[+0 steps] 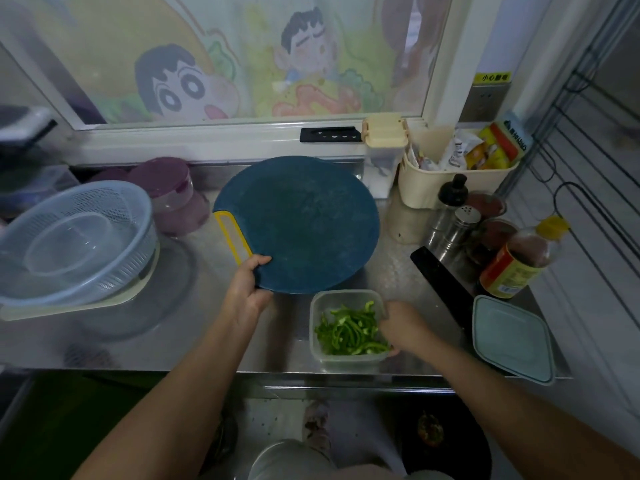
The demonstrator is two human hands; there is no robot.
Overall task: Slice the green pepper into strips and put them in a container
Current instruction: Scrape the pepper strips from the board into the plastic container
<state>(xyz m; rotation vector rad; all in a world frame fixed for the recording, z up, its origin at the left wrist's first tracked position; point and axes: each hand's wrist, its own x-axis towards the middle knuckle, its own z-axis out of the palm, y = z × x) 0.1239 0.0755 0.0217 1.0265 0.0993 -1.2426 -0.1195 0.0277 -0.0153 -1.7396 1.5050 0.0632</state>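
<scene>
You have bare counter (194,327) open left of the container (313,327), up to the colander (74,237). The cutting board (304,220) blocks behind; the knife (443,289) and lid (512,337) crowd the right.

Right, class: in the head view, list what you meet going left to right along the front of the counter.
Blue colander → left hand gripping the cutting board → clear container of pepper strips → right hand holding its right side → light blue lid.

Steel counter (194,327); container (313,327), blue lid (512,337), sauce bottle (519,261)
</scene>
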